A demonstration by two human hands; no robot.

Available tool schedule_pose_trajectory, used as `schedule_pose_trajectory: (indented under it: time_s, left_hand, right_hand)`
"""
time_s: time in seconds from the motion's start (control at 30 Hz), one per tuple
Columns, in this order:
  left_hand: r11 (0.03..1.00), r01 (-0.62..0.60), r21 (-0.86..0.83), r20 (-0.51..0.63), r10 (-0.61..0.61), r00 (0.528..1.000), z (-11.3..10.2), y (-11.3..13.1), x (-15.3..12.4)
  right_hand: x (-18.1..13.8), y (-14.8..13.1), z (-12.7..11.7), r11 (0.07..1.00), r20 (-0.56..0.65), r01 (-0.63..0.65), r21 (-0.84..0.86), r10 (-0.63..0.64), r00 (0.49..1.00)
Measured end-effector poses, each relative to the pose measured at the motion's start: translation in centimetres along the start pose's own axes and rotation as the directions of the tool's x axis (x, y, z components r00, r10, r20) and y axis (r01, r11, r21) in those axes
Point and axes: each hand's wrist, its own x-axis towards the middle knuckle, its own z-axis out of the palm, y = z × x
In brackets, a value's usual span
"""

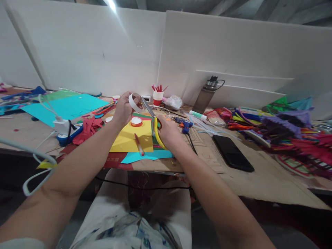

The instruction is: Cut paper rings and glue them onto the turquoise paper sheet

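My left hand (123,109) is closed on a curled white paper strip (132,103), pinching it above the table. In my right hand (169,131) is a pair of scissors (158,135) with yellow handles. The metal blades point up and left, their tips close beside the white strip; whether they touch it I cannot tell. Below the hands lies a sheet of yellow paper (123,140). A red pen (139,144) and a small white, red-edged round piece (136,121) rest on it. A turquoise paper piece (147,157) lies at the near table edge.
A blue glue gun (185,126) and a black phone (232,153) lie to the right. Farther back stand a red-and-white cup (157,98) with red sticks and a grey bottle (205,96). Red strips (89,130) lie left; colourful craft pieces (282,126) crowd the right side.
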Motion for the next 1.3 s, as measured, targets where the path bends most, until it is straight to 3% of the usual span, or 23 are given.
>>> schedule_pose_trajectory:
  time_s: [0.3,0.63,1.0,1.3]
  left_hand:
    - [0.994,0.082,-0.069,0.114,-0.074,0.991,0.6,-0.2,-0.7]
    - [0.998,0.049,-0.025,0.015,-0.048,0.999,1.0,0.4,-1.2]
    - [0.998,0.059,-0.030,0.083,-0.057,0.995,1.6,0.4,-1.7]
    - [0.985,0.148,-0.085,0.095,-0.139,0.986,1.6,0.4,-1.4]
  right_hand:
    - [-0.2,-0.1,-0.4,0.999,-0.031,0.028,0.036,-0.027,0.999]
    - [0.0,0.3,0.3,0.991,-0.079,0.072,0.115,-0.063,0.995]
    - [0.2,0.3,0.2,0.990,-0.086,0.054,0.127,-0.043,0.995]
    - [0.2,0.5,0.4,0.986,-0.089,0.054,0.156,-0.040,0.995]
